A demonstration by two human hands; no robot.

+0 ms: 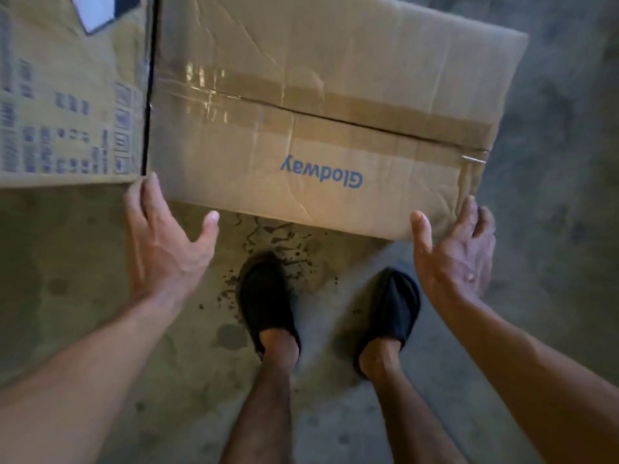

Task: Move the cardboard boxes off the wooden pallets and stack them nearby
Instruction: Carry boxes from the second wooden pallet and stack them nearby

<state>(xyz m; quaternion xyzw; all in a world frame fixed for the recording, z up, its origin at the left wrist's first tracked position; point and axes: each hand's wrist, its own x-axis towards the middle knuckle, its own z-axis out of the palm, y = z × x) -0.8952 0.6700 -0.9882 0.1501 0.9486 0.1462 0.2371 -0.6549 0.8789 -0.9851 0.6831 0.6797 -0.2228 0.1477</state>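
On concrete floor [552,162]: creased, taped cardboard box [335,78], blue lettering.

Single head cam, worn up top and tilted almost straight down. You're looking past both forearms to the left hand [160,242] and right hand [452,252], then down to the black slippers [264,296] on the concrete floor [83,262]. The taped cardboard box [318,95] fills the upper frame, pretty close. Wide lens, so straight edges bow a bit.
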